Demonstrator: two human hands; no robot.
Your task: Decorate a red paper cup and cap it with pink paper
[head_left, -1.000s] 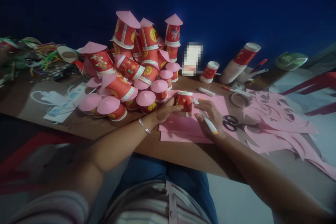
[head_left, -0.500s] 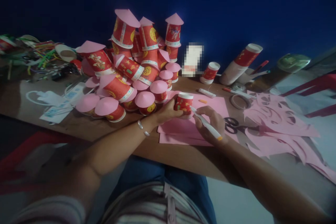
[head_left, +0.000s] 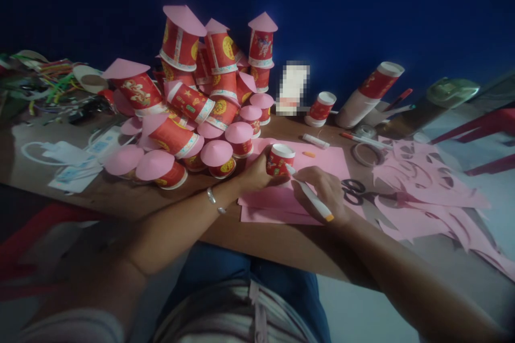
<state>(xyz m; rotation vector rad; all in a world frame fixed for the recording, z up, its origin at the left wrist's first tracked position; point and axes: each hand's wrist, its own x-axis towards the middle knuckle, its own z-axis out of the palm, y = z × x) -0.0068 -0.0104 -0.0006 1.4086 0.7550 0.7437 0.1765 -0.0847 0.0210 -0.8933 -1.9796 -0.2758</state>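
Note:
My left hand [head_left: 257, 172] is wrapped round the side of a small red paper cup [head_left: 280, 161] printed with festive patterns, its white rim at the top. A white marker pen [head_left: 316, 202] with an orange end is gripped in my right hand [head_left: 326, 188]; its tip meets or nearly meets the cup's lower right side, though contact is hard to tell. Beneath both hands lie sheets of pink paper [head_left: 277, 214]. A loose orange cap [head_left: 308, 154] rests on the paper behind the cup. Black-handled scissors [head_left: 354, 192] lie right of my right hand.
Left of the hands rises a pile of red cups with pink cone roofs [head_left: 173, 136]. Pink paper scraps [head_left: 426, 182] spread over the right side. Behind are a white glue stick [head_left: 316, 141], a tape roll [head_left: 367, 154], stacked cups [head_left: 368, 96] and a bottle [head_left: 426, 107].
The marker pen's tip has shifted slightly left and down on the cup, and my right hand has turned with it. The cup tilts a little differently. The camera view has shifted slightly.

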